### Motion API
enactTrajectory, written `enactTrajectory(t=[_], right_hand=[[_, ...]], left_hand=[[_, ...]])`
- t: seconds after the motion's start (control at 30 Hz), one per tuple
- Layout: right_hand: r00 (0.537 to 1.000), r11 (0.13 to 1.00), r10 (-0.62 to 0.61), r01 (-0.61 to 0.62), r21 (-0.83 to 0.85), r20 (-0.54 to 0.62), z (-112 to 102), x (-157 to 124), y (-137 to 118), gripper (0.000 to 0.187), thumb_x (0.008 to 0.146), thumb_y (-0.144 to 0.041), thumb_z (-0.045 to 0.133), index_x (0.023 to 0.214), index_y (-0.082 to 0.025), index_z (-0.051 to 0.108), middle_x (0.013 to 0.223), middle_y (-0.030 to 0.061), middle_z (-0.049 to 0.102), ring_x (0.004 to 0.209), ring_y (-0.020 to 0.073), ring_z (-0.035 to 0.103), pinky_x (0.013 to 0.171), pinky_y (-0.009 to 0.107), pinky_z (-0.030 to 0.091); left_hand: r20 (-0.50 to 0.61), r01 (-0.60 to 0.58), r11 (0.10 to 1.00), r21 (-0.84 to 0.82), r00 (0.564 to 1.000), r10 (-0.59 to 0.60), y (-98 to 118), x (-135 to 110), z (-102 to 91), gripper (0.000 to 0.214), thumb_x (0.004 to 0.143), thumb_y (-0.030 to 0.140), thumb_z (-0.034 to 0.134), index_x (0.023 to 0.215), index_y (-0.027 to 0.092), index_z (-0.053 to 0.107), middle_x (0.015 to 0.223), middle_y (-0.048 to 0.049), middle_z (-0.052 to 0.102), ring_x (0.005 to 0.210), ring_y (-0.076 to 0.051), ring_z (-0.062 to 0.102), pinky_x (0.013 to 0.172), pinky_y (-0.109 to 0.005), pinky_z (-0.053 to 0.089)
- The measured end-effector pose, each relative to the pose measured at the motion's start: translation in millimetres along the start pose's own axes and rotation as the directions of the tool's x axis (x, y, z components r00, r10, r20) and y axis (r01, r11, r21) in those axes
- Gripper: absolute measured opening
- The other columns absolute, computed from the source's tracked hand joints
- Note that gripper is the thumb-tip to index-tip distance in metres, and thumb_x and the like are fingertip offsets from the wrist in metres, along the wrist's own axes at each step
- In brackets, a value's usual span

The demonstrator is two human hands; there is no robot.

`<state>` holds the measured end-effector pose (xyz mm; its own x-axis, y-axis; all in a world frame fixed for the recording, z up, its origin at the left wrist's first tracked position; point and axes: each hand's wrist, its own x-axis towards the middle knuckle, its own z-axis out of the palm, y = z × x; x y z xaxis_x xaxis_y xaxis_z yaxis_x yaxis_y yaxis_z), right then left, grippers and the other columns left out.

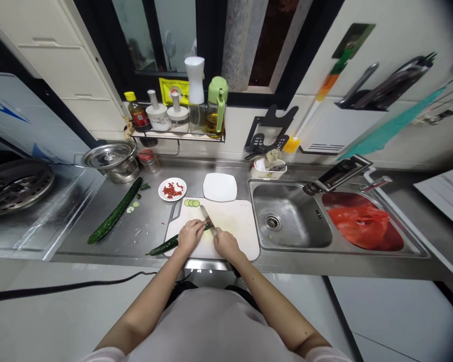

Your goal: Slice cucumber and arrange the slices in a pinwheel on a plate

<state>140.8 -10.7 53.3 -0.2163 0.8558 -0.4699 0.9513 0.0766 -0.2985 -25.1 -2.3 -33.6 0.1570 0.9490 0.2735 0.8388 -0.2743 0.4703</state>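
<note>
My left hand [191, 235] is closed over a dark green cucumber [165, 246] that lies slantwise on the white cutting board [234, 226]. Its stem end sticks out past the board's left edge. In my right hand [226, 245] is a kitchen knife [207, 215], its blade pointing away from me and to the left, at the cucumber's right end. Whether the blade is in the flesh I cannot tell. Several pale green cucumber slices [192, 203] lie overlapping in a row near the board's upper left corner.
Left of the board lie a whole cucumber [117, 211] and some scraps [133, 207]. Behind it are a plate of chopped red bits [172, 189] and a bare white plate [219, 187]. A lidded steel pot [113, 161] stands back left; a steel sink [292, 213] is on the right.
</note>
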Motion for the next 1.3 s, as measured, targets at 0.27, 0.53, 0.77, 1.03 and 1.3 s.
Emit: enactTrajectory(t=[0.27, 0.53, 0.77, 1.03, 1.3], right_hand=[[0.999, 0.999, -0.015, 0.016, -0.040, 0.039, -2.0, -9.2, 2.5, 0.032, 0.092, -0.016, 0.034, 0.118, -0.011, 0.053, 0.104, 0.0166, 0.068, 0.097, 0.0244, 0.064, 0.076, 0.031, 0.042], [0.995, 0.997, 0.003, 0.005, -0.072, 0.104, 2.7, -28.0, 15.1, 0.031, 0.091, -0.014, 0.035, 0.116, -0.011, 0.054, 0.103, 0.0166, 0.068, 0.096, 0.0253, 0.064, 0.073, 0.031, 0.042], [0.996, 0.998, -0.028, 0.033, -0.059, 0.090, 3.4, -24.6, 18.2, 0.031, 0.091, -0.014, 0.035, 0.115, -0.012, 0.055, 0.102, 0.0167, 0.068, 0.097, 0.0251, 0.064, 0.074, 0.031, 0.042], [0.996, 0.997, -0.049, 0.053, -0.058, 0.074, 2.4, -16.2, 13.1, 0.031, 0.091, -0.014, 0.035, 0.114, -0.010, 0.055, 0.103, 0.0166, 0.068, 0.098, 0.0247, 0.064, 0.076, 0.031, 0.044], [0.997, 0.997, -0.044, 0.047, -0.057, 0.056, 4.5, -1.7, 4.2, 0.030, 0.090, -0.012, 0.036, 0.112, -0.011, 0.055, 0.104, 0.0165, 0.067, 0.098, 0.0247, 0.064, 0.077, 0.032, 0.045]], left_hand=[[-0.023, -0.029, 1.000, 0.009, 0.999, 0.030, -0.6, -2.4, 3.5, 0.024, 0.093, 0.032, 0.051, 0.106, 0.026, 0.070, 0.103, -0.0033, 0.069, 0.093, -0.017, 0.060, 0.083, -0.029, 0.049], [-0.017, -0.022, 1.000, 0.007, 1.000, 0.022, 2.3, -3.0, 1.0, 0.025, 0.094, 0.032, 0.050, 0.107, 0.027, 0.070, 0.105, -0.0028, 0.069, 0.094, -0.017, 0.060, 0.082, -0.029, 0.049], [0.004, -0.009, 1.000, -0.008, 1.000, 0.009, 0.4, -1.6, 0.7, 0.025, 0.094, 0.032, 0.049, 0.108, 0.027, 0.070, 0.105, -0.0029, 0.069, 0.095, -0.017, 0.059, 0.082, -0.029, 0.049], [0.024, -0.008, 1.000, -0.021, 1.000, 0.008, -1.2, 1.0, 0.8, 0.025, 0.094, 0.032, 0.048, 0.106, 0.026, 0.070, 0.103, -0.0034, 0.069, 0.096, -0.017, 0.060, 0.086, -0.030, 0.049], [0.031, -0.002, 1.000, -0.024, 1.000, 0.003, -0.4, 1.4, -0.2, 0.025, 0.094, 0.032, 0.048, 0.107, 0.027, 0.069, 0.101, -0.0035, 0.068, 0.095, -0.017, 0.060, 0.085, -0.030, 0.049]])
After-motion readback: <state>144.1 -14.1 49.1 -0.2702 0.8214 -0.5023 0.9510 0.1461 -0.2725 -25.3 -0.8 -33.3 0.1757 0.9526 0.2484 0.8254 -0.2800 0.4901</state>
